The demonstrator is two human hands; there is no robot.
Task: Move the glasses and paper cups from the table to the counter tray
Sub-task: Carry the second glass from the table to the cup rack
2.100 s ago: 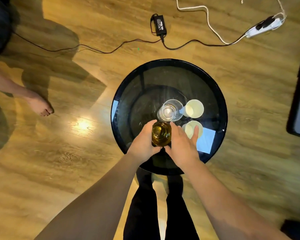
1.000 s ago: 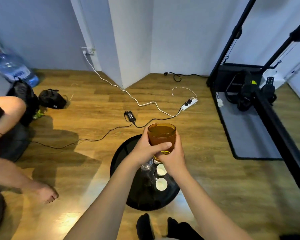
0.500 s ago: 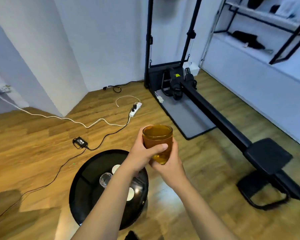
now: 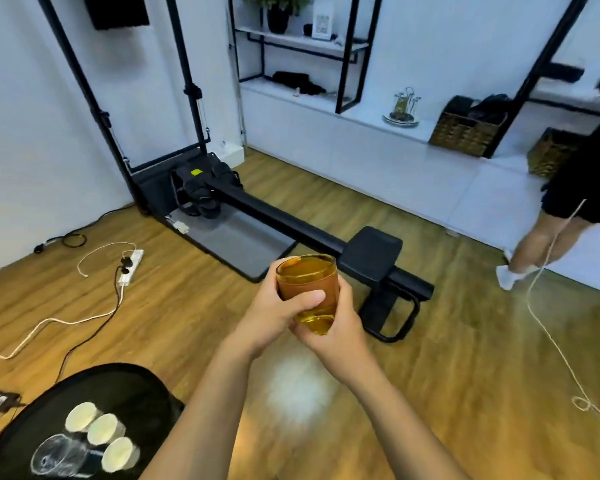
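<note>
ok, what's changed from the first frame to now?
The amber glass went up off the round black table and is carried away from it toward the counter, the view turning with it. Both hands, left and right, keep their grip on it. The clear glass and three paper cups stayed on the table.

Bright and even all over. White glare patch on the wooden floor (image 4: pixel 300 389) below the hands. Soft and a bit blurry everywhere. Bent, stretched lines near the edges. Faint shadows only.
</note>
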